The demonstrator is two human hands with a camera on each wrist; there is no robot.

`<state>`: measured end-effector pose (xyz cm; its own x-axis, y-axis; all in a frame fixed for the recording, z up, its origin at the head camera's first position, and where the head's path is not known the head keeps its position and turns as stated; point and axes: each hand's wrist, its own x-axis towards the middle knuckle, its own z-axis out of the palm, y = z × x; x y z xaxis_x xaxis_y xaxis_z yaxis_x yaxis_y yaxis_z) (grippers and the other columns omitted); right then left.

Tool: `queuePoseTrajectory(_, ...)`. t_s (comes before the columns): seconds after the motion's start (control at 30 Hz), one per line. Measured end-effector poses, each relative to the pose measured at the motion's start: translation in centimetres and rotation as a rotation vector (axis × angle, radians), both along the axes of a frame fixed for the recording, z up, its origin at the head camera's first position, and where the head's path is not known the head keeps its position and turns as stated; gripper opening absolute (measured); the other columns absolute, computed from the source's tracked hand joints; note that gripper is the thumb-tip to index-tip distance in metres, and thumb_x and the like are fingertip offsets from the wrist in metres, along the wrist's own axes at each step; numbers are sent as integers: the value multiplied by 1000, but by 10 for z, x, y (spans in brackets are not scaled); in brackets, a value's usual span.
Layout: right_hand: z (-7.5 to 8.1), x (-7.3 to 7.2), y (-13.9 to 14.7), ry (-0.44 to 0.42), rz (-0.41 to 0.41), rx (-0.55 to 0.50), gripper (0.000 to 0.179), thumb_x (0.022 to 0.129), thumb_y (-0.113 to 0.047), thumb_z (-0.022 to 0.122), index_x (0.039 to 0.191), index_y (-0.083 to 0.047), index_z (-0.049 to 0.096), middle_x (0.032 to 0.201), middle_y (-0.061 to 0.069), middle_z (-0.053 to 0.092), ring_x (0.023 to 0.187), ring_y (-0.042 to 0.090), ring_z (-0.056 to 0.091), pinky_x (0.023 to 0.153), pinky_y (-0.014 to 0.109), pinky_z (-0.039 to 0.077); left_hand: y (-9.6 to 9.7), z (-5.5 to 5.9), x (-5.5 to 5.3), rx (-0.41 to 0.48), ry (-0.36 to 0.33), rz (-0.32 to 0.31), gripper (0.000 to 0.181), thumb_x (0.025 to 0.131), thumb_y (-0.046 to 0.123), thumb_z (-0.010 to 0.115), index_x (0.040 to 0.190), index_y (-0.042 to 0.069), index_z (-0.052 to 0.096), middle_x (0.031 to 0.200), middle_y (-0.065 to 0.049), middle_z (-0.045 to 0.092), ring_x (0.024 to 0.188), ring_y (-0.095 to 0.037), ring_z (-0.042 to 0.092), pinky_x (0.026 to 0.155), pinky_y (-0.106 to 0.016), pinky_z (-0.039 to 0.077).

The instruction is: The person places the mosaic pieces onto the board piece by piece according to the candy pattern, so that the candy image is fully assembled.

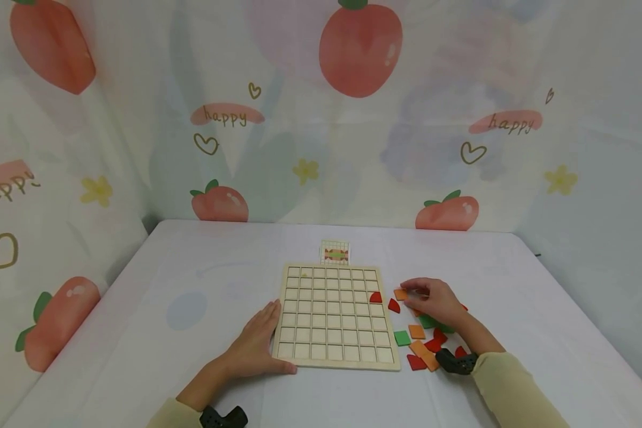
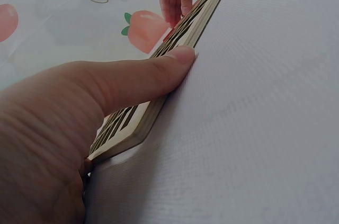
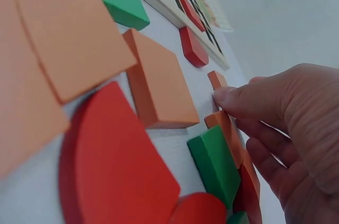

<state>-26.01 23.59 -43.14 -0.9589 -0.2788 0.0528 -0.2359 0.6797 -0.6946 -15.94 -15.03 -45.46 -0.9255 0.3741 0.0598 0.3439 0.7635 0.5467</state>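
Note:
A wooden grid board (image 1: 336, 365) lies flat on the table. My left hand (image 1: 254, 345) steadies its near left corner, with straight fingers along the left side and the thumb along the front edge. In the left wrist view, the thumb (image 2: 153, 73) presses on the board's rim (image 2: 153, 115). One red quarter-round piece (image 1: 375, 297) sits in a square near the right side. Right of the board, my right hand (image 1: 433, 300) pinches an orange square piece (image 1: 400, 294) between thumb and fingers. Another red piece (image 1: 393, 305) lies just beside the board.
Loose orange, green and red pieces lie around and under my right hand, including a green square (image 1: 402, 338) and an orange square (image 1: 417, 331). A small pattern card (image 1: 334, 245) touches the board's far edge. A printed curtain (image 1: 321, 148) surrounds the white table (image 1: 203, 368).

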Motion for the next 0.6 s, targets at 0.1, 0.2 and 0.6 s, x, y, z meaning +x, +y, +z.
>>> queuePoseTrajectory(0.1,-1,-1,0,-6,2,2,37,84,-16,68,117,-2,61,115,13,60,106,31,52,88,46,44,0,0,0,1,0,-1,127,60,71,67,145,-4,9,151,-16,12,138,-26,8,107,-46,12)
queuePoseTrajectory(0.2,-1,-2,-1,-15,2,2,35,84,-16,68,116,-3,62,114,12,60,107,31,51,88,46,44,0,0,0,2,1,-1,128,60,72,67,145,-4,9,151,-16,12,138,-27,8,107,-47,12)
queuePoseTrajectory(0.6,4,-2,-3,-33,25,16,31,85,-14,67,114,-3,63,113,12,61,108,32,51,88,46,44,-1,-2,-1,-2,3,-4,128,60,74,65,145,-4,9,151,-16,11,138,-26,8,107,-47,12)
